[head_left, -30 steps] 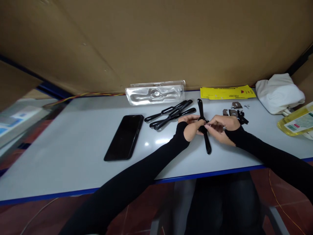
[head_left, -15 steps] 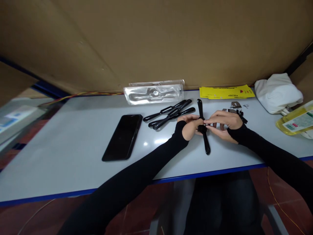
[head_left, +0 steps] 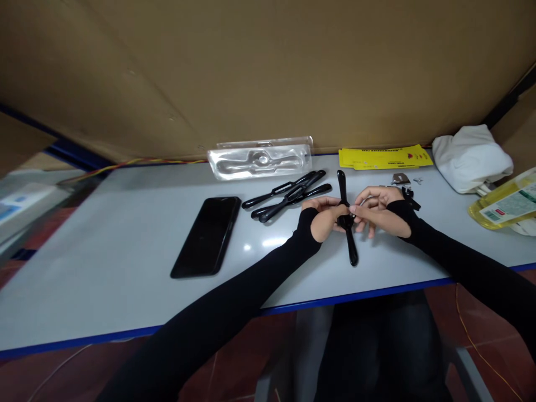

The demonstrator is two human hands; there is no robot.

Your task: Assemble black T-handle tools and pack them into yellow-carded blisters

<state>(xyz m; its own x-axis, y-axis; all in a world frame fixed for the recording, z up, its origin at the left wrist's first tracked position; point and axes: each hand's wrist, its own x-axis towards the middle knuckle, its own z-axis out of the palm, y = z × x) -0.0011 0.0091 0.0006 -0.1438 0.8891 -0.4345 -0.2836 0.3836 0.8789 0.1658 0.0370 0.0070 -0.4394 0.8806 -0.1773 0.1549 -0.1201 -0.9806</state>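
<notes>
Along the left, a wide bare stretch of the grey table (head_left: 104, 245) is lying open down to its blue front edge, with only a dark phone (head_left: 206, 237) resting flat on it. Behind, against the cardboard wall (head_left: 268, 67), a clear blister pack (head_left: 259, 162) is sitting. A pale tool-shaped form is showing inside it, too glary to make out. Just in front, some black handles (head_left: 288, 195) are lying crossed. Right of them, the left hand (head_left: 324, 216) is curling its fingers around the middle of a black tool (head_left: 350, 248), whose long arms are pointing toward the wall and toward the person. The right hand (head_left: 379, 215) is pinching the same middle with its fingertips, hiding it. Behind that wrist, small metal parts (head_left: 402, 178) are peeking out, partly covered. Yellow cards (head_left: 383, 157) are lying by the wall, a white cloth (head_left: 471, 159) is bunching beside them, and a yellow packet (head_left: 505, 205) is being cut off by the right edge.
</notes>
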